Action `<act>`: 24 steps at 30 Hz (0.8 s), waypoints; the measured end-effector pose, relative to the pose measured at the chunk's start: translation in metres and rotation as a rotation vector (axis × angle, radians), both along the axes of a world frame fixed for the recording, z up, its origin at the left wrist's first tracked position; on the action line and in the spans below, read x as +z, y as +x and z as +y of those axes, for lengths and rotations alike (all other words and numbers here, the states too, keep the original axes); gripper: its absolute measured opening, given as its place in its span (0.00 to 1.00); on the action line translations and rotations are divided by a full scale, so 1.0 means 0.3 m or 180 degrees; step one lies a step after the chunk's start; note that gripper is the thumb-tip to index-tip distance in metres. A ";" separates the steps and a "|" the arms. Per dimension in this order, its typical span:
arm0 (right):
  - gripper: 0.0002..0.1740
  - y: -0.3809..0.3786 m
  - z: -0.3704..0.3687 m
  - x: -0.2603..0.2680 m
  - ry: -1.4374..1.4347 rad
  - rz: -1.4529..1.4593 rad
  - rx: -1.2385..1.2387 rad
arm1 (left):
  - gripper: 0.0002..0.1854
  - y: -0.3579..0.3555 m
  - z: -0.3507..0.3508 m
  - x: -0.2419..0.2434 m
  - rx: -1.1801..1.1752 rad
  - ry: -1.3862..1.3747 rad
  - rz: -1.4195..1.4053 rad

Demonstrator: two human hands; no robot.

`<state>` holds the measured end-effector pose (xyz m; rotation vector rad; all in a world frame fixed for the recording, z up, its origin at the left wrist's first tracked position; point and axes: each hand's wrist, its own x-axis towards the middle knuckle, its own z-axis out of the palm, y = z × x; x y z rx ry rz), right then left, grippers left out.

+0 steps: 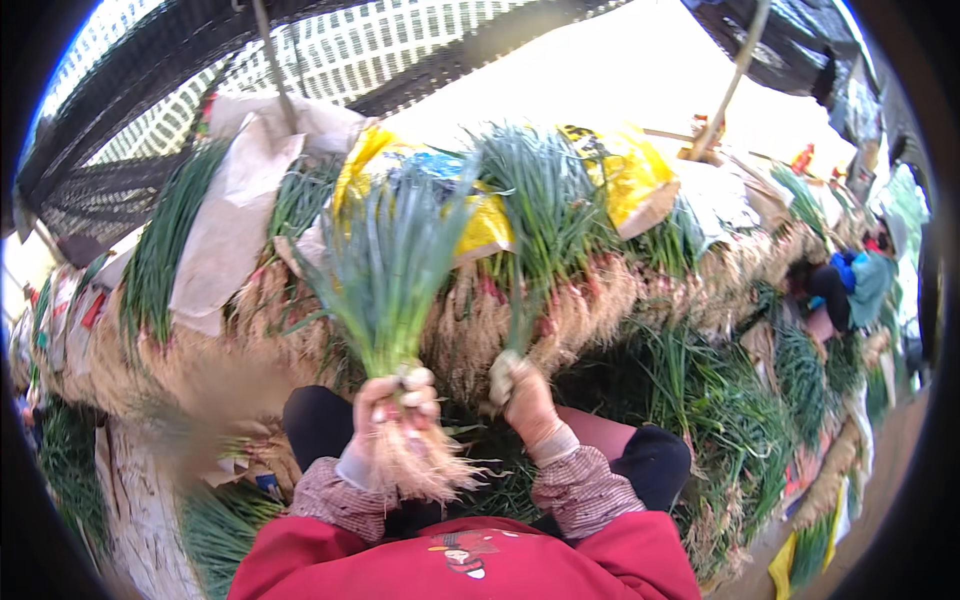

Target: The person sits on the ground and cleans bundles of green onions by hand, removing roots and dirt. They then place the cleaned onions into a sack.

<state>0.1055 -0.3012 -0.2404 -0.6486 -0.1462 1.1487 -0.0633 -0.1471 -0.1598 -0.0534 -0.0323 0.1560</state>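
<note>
A bunch of green onions (390, 300) stands upright in my left hand (367, 420), its white and reddish bulbs at my fingers and its pale roots hanging over my lap. To the right of it, my right hand (529, 409) is closed around the base of a thinner piece of green onion (517, 322); the fingertips are partly blurred. Beyond both hands lies a long heap of green onions (540, 202), leaves pointing away and tan roots hanging towards me.
Yellow plastic sacks (637, 180) and a pale woven sheet (225, 225) lie over the heap. Loose green onions (705, 397) cover the ground at right. Another person (862, 277) sits farther right. Poles (731, 82) stand beyond the heap, under dark netting. A brown blur obscures part of the left.
</note>
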 end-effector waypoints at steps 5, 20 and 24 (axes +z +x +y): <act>0.19 0.024 -0.174 0.030 -0.3014 -0.5581 0.2070 | 0.29 0.008 0.067 0.100 0.0488 0.1057 0.0151; 0.21 -0.046 -0.105 0.320 -0.2470 -0.5947 0.0836 | 0.13 0.219 -0.018 -0.093 -0.0601 0.2308 0.1605; 0.37 0.048 -0.144 0.187 -0.1474 -0.2421 0.0992 | 0.11 0.188 -0.068 -0.019 -0.0717 0.1859 0.1361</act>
